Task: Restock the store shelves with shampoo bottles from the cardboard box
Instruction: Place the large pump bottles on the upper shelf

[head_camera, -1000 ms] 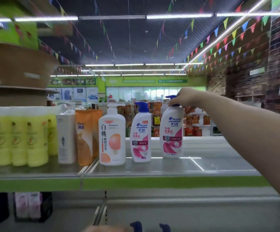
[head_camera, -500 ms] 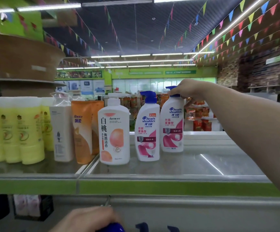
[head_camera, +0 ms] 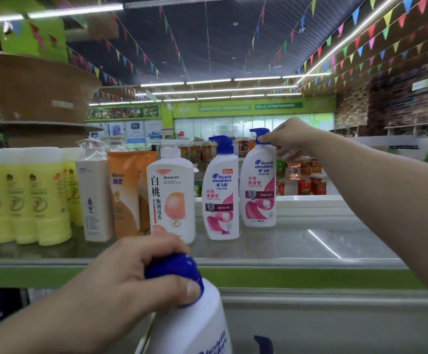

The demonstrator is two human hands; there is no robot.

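The fingers of my left hand are curled over the blue pump cap of a white shampoo bottle, with the thumb pressed on the cap's front. I hold it upright, long axis vertical, low in view and below the front edge of the shelf.

My right hand is stretched out toward the shelf's back edge, its fingers pinching the blue pump of the rear bottle, which stands upright on its base. Just left of it and nearer the front edge stands a matching front bottle. A peach bottle stands beside that, and yellow tubes fill the left end. The cardboard box is out of view.

The coming move, I judge, turns on one thing. The bare shelf surface lies up, ahead and to the right of my left hand, right of the two matching bottles. The left hand carries the load. The right hand is nearer that spot but occupied, so the shampoo bottle must rise clear of the front edge first.
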